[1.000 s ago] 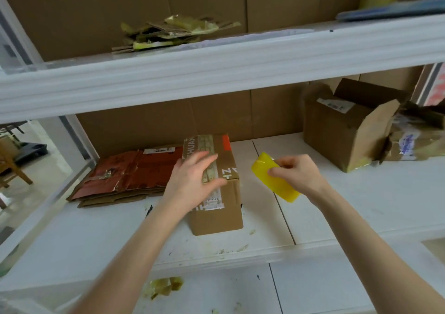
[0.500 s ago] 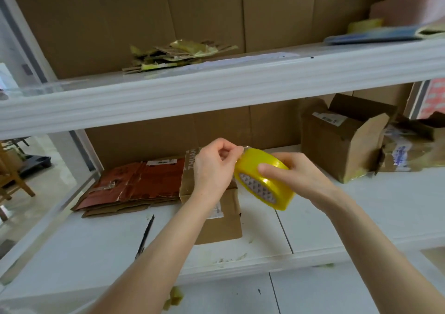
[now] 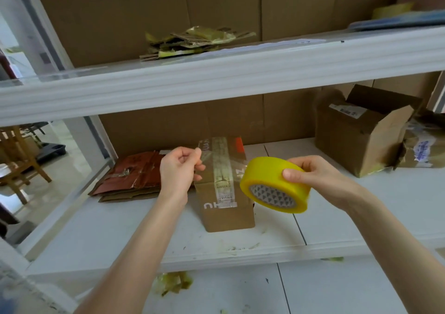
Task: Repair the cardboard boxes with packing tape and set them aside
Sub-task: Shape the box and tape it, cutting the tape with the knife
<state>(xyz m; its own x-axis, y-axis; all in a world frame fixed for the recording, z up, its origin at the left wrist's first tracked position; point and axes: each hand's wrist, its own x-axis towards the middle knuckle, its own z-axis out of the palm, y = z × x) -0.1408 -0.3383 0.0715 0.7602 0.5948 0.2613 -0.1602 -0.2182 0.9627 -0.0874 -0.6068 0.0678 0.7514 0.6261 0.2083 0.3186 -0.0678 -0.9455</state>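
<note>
A white shelf board (image 3: 108, 229) forms the work surface, scuffed and dotted with small yellowish flecks near its front edge. A brown cardboard backing (image 3: 156, 128) lines the rear. The small cardboard box (image 3: 228, 215) stands near the middle of this board, closed, with printed tape running along its top. In front of it, the left hand (image 3: 179, 169) pinches the free end of a clear tape strip (image 3: 231, 164) between thumb and fingertips. The right hand (image 3: 320, 176) grips the yellow tape roll (image 3: 274, 183), fingers curled round its rim. Whether the strip touches the box cannot be told. Left of the box lies a stack of flattened reddish cardboard (image 3: 134, 176); well to the right sit an open box (image 3: 361, 135) and a crumpled package (image 3: 423, 149). The upper shelf (image 3: 216, 77) carries a heap of torn cardboard scraps (image 3: 192, 41). Beyond the frame on the left stands a wooden chair (image 3: 21, 162) on a pale floor. Crumpled tape scraps (image 3: 173, 282) lie on the white surface below.
</note>
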